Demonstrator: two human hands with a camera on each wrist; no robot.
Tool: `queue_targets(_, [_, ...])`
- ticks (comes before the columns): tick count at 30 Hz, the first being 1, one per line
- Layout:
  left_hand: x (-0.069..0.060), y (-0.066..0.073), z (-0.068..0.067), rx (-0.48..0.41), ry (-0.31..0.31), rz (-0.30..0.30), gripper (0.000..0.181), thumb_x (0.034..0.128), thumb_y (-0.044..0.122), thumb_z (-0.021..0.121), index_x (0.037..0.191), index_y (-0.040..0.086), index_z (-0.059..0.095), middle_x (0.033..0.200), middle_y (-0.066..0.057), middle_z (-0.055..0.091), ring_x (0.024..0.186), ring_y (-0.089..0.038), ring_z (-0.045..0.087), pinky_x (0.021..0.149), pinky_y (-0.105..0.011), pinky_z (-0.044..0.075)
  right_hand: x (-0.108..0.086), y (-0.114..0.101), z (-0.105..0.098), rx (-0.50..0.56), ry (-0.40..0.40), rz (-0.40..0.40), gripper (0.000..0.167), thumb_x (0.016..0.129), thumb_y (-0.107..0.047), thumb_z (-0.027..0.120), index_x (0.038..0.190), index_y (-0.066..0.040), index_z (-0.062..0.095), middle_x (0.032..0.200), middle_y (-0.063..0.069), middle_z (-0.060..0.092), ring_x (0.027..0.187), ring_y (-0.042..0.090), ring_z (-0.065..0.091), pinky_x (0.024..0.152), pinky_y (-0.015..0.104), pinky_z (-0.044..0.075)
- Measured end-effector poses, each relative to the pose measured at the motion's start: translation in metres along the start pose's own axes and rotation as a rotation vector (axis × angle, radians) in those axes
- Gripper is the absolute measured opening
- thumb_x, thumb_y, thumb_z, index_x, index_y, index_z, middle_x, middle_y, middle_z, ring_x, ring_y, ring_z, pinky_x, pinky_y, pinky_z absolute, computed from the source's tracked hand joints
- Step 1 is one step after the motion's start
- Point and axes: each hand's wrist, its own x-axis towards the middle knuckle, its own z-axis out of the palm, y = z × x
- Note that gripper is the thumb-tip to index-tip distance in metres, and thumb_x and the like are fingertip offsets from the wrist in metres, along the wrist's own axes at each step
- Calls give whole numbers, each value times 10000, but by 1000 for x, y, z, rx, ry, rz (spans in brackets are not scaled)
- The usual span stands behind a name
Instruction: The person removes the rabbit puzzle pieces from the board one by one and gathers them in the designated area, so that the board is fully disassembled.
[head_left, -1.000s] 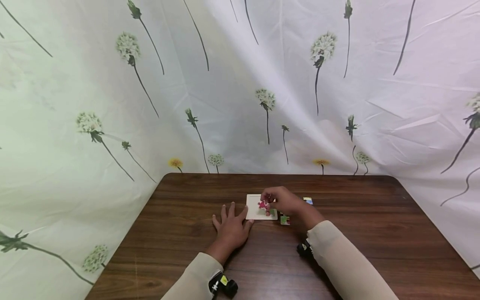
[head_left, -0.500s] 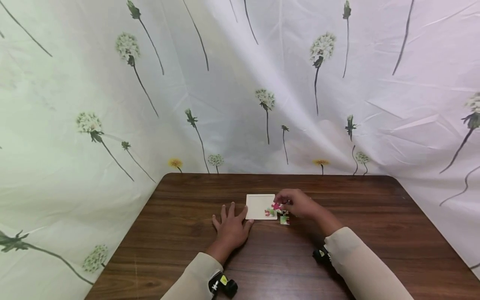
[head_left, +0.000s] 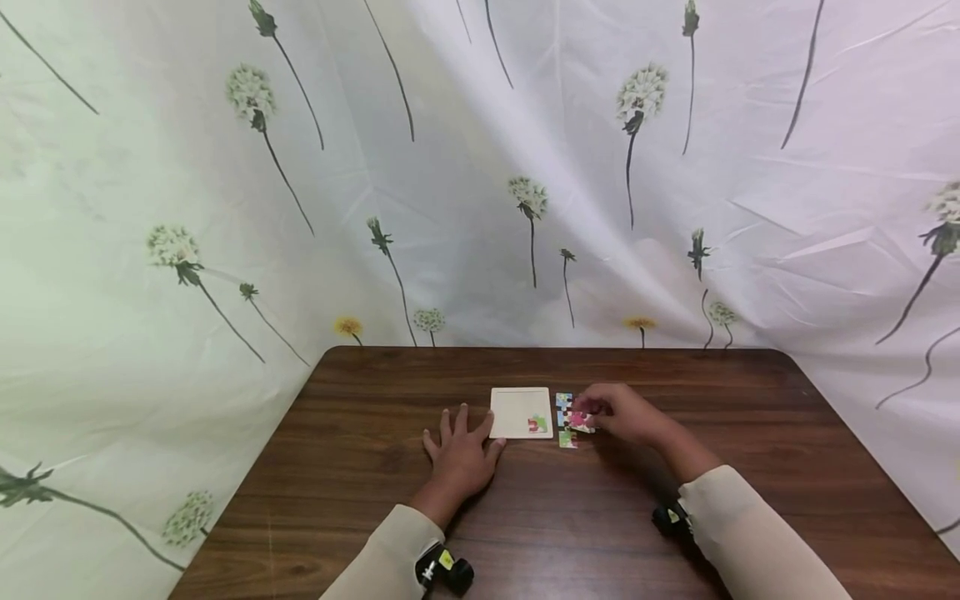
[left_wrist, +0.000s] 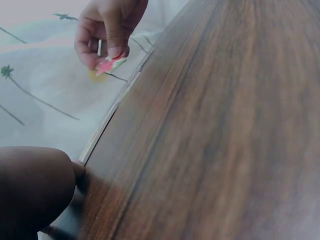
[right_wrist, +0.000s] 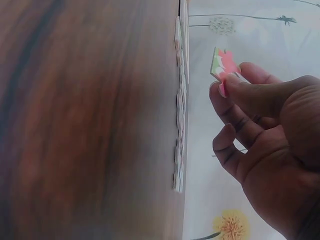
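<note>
Between thumb and fingertips, my right hand (head_left: 624,414) pinches a pink, white and green jigsaw piece (right_wrist: 226,64). It holds the piece up off the table, over the right side of a few loose jigsaw pieces (head_left: 564,401). Those lie just right of a shallow white puzzle tray (head_left: 513,410). One red and green jigsaw piece (head_left: 537,424) sits in the tray's near right corner. My left hand (head_left: 461,460) lies palm down with fingers spread, its index finger and thumb at the tray's left edge. The right hand partly hides the loose pieces.
A dark wooden table (head_left: 360,500) carries everything. Behind and beside it hangs a pale cloth (head_left: 450,167) printed with dandelions. In the right wrist view, the row of loose pieces (right_wrist: 179,115) shows edge-on.
My right hand has moved right, carrying the pink jigsaw piece from above the tray to above the loose pieces, uncovering more of the tray. My left hand has stayed put.
</note>
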Motion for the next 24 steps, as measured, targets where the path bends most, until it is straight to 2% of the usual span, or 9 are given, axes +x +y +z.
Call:
queue_targets(4, [0, 0, 0, 1, -4, -3, 570, 1104, 501, 599, 1617, 256, 563, 1753, -229, 350, 1652, -551, 215, 1221, -868, 122, -7, 3, -4, -24, -18, 22, 230, 987, 45, 748, 1136, -123, 796, 1035, -3, 742, 912, 107, 633, 799, 268, 552])
queue_targets(11, [-1, 1, -2, -2, 1, -5, 570, 1100, 497, 610, 1611, 248, 572, 1749, -233, 356, 1648, -553, 221, 1221, -869, 125, -16, 6, -7, -11, -55, -8, 213, 988, 40, 746, 1140, -102, 795, 1067, 16, 753, 963, 89, 657, 832, 274, 567])
queue_targets(18, [-2, 1, -1, -15, 5, -2, 564, 1102, 496, 608, 1608, 247, 578, 1756, -231, 348, 1654, -550, 212, 1219, -872, 120, -20, 6, -5, -36, -107, -36, 240, 999, 57, 718, 1134, -122, 803, 1152, 27, 742, 1040, 158, 673, 857, 289, 551])
queue_targets(24, [-2, 0, -1, -21, 9, 3, 559, 1102, 480, 615, 1606, 240, 580, 1755, -237, 347, 1653, -556, 209, 1219, -877, 109, -20, 6, -1, -62, -120, -48, 254, 987, 78, 723, 1096, -140, 794, 1123, 12, 751, 1018, 169, 660, 855, 320, 557])
